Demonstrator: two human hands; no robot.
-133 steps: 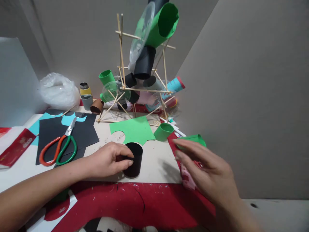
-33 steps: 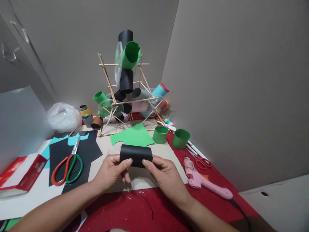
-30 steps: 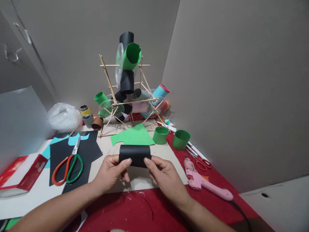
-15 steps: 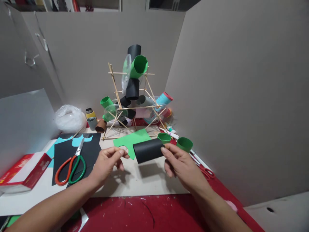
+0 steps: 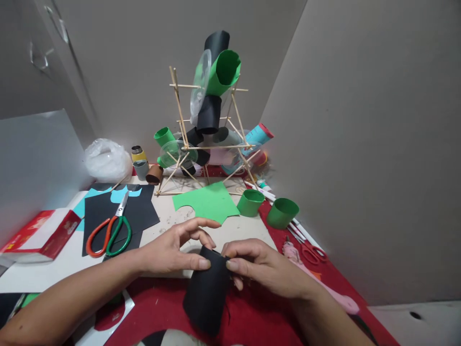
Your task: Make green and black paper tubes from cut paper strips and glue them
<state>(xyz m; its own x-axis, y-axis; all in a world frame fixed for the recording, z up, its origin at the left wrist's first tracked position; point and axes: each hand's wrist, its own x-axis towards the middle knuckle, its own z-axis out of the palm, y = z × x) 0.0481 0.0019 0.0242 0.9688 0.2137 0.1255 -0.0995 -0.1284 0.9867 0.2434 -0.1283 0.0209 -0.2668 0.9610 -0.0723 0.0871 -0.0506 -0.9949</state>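
A black paper tube (image 5: pixel 207 295) stands tilted near the front edge of the white board, over the red cloth. My left hand (image 5: pixel 180 250) has its thumb on the tube's near side at the upper rim, with fingers curled at the far side. At the rim's right, my right hand (image 5: pixel 255 264) pinches the paper between thumb and fingers. Beyond the hands lies a green sheet (image 5: pixel 207 202) with a rounded cut-out. Two green paper rings, one (image 5: pixel 251 203) on the board and another (image 5: pixel 283 213) further right, stand upright.
A wooden-stick frame (image 5: pixel 216 147) carrying paper tubes and clear plastic discs stands at the back. Left lie scissors (image 5: pixel 117 230) with orange and green handles on black paper (image 5: pixel 144 211), and a red-and-white box (image 5: pixel 41 235). Red-handled scissors (image 5: pixel 313 253) lie right.
The black tube has come down and toward me, turning from sideways to nearly upright. My left hand, earlier apart from it, now touches its rim. The view has tipped downward.
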